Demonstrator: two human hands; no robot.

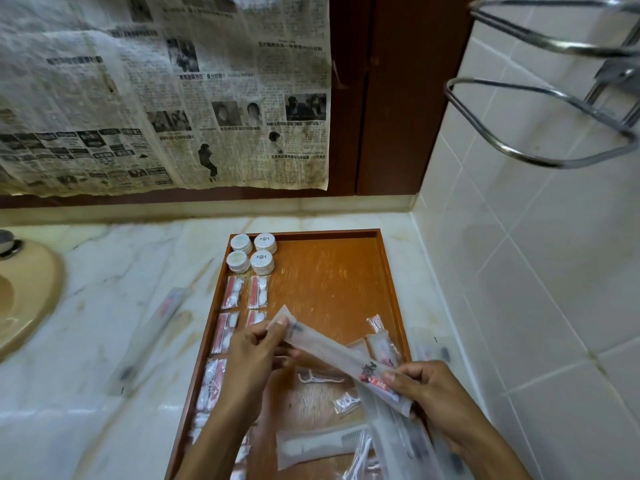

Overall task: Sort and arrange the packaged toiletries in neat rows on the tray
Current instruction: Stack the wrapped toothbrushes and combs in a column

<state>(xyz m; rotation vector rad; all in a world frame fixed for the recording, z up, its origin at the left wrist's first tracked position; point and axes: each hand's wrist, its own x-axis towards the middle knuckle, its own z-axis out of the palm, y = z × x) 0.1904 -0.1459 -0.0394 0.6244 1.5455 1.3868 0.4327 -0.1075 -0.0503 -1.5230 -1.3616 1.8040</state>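
Holding one long frosted packet slantwise above the tray, both hands are closed on it: the right hand pinches the near end by its red label, the left hand pinches the far tip between thumb and fingers. More long packets seem to hang blurred below the right hand; how many I cannot tell. To do this step well, I judge the packet should be levelled, turned parallel to the tray's long side, and laid on the bare wood to the right of the filled columns, its end lined up with its neighbours, not dropped over the loose items beneath.

Nearest on the tray lies one comb packet, with two floss-pick packets just beyond it and small sachets at the right edge, count unclear. Along the left side run two columns of cotton-swab packets; four show plainly farther back, the nearer ones partly hidden by the left arm. At the far left corner stand four round white tubs, two by two. One long packet lies off the tray on the marble table, near the sink.
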